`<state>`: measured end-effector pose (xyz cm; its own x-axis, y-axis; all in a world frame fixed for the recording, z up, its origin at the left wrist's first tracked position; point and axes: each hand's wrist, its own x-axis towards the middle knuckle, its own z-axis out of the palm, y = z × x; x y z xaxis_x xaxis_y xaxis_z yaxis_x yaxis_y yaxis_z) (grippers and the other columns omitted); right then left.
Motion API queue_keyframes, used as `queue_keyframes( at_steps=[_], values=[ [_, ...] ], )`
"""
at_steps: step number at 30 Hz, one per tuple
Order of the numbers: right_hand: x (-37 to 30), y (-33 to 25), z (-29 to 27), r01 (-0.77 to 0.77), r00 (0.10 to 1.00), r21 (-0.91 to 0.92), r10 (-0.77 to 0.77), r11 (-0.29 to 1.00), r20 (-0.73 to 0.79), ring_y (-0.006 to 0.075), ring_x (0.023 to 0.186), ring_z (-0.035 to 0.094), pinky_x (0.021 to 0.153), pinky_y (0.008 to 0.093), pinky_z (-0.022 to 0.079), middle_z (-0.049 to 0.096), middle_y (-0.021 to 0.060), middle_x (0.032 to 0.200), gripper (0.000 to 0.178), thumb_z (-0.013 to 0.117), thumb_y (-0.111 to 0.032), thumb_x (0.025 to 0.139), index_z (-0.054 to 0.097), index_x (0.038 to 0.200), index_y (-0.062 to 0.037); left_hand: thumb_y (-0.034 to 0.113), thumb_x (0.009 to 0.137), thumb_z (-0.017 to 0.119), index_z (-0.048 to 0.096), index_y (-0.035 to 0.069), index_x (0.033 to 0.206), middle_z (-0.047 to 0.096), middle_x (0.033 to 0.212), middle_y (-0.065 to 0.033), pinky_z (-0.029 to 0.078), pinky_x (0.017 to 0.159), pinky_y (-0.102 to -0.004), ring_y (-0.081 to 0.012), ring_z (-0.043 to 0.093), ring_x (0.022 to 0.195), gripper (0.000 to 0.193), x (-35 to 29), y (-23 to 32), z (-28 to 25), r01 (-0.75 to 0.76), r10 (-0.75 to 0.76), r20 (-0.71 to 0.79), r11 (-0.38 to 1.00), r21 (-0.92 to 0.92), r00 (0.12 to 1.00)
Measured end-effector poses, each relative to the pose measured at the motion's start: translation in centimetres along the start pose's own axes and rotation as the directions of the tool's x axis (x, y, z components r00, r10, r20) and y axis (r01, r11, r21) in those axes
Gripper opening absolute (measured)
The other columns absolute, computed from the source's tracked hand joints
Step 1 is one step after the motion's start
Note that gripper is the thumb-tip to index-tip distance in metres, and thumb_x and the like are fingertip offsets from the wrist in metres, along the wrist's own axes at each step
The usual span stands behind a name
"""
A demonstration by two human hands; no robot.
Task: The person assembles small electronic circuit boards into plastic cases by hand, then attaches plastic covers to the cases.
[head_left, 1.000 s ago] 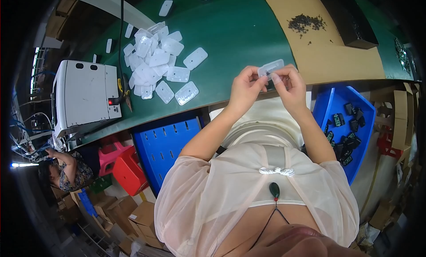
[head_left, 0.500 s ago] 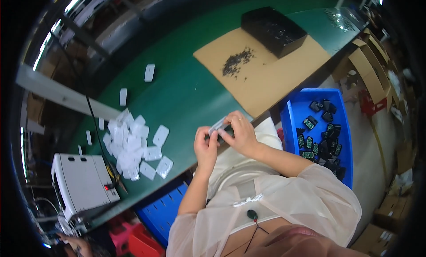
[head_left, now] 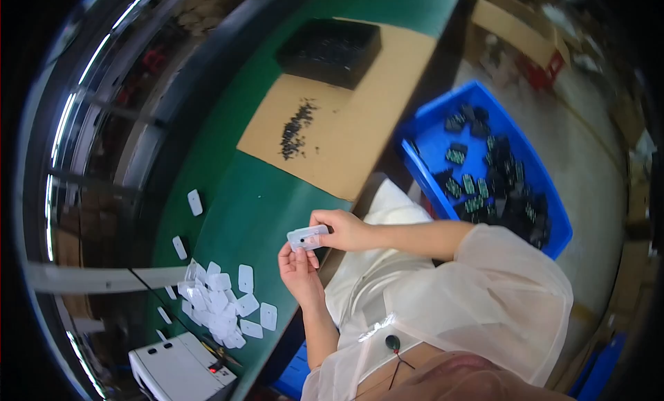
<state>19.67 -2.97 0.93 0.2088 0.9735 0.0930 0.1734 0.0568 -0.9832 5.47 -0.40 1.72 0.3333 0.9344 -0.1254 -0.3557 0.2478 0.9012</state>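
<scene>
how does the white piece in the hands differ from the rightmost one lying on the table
The held piece is gripped and partly covered by the right hand; the rightmost piece lies uncovered on the green table. The held piece runs roughly across the picture; the rightmost piece runs up and down. Both are whitish with rounded corners.

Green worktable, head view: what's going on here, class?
A person holds a small white plastic piece near the edge of the green worktable: the right hand grips one end, and the left hand has its fingers at the lower side. Similar white pieces lie heaped on the worktable. Small dark bits lie on a cardboard sheet near a black box. A blue bin holds dark parts, some showing green.
</scene>
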Motion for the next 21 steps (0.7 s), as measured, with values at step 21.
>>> queue_keyframes(
  at_steps=[21],
  values=[
    [-22.2,16.0,-29.1,-0.868,0.206,-0.242,-0.129,0.433,-0.970,0.0306,0.085,0.059,0.072,0.0429,0.047,0.063,0.0106,0.087,0.025,0.059,-0.033,0.080,0.064,0.090,-0.0104,0.014,0.092,0.050,0.051,-0.001,0.112,0.054,0.086,-0.0058,0.041,0.058,-0.0212,-0.0106,0.048,0.065,0.025,6.0,0.2,-9.7,-0.131,0.413,-0.092,0.480,0.867,0.906]
  ],
)
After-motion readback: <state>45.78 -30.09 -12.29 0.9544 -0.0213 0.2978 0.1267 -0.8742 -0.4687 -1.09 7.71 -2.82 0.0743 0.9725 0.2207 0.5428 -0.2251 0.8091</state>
